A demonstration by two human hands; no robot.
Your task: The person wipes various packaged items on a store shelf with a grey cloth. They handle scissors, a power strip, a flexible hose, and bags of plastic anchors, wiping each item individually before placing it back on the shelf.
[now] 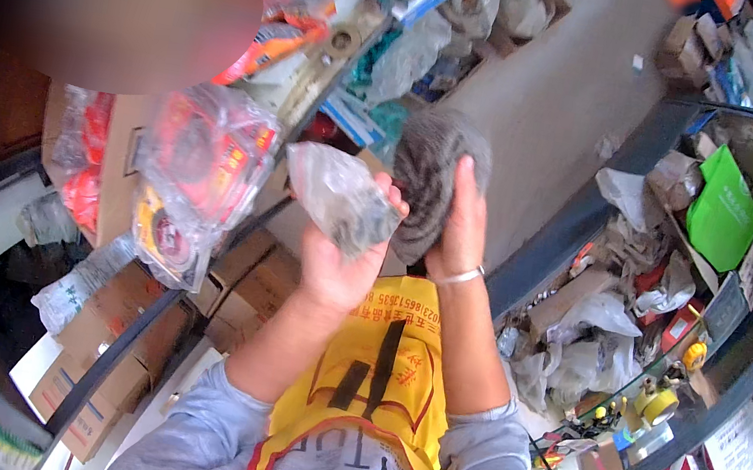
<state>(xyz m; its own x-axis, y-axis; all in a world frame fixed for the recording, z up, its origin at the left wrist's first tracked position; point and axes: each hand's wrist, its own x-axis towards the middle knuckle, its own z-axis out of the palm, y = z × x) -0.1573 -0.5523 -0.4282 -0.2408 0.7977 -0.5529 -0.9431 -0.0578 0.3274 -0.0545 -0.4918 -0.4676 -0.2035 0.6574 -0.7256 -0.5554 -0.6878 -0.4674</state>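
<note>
In my left hand (350, 253) is a small clear plastic bag (341, 199) with something greyish inside; fingers wrap round its right end. My right hand (464, 228), with a metal bangle at the wrist, grips a dark grey, striped fuzzy bundle (436, 177), whose exact kind I cannot tell. The two things are side by side in front of my chest, above the yellow apron (384, 365). Left of the small bag lie red and yellow packages in clear plastic (208, 160).
A glass-sided case (575, 225) at right holds crumpled bags, a green bag (725, 209) and a yellow tape roll (656, 405). Cardboard boxes (90, 403) stand low left. Plastic-wrapped goods (407, 59) crowd the area ahead. A blurred patch covers the upper left.
</note>
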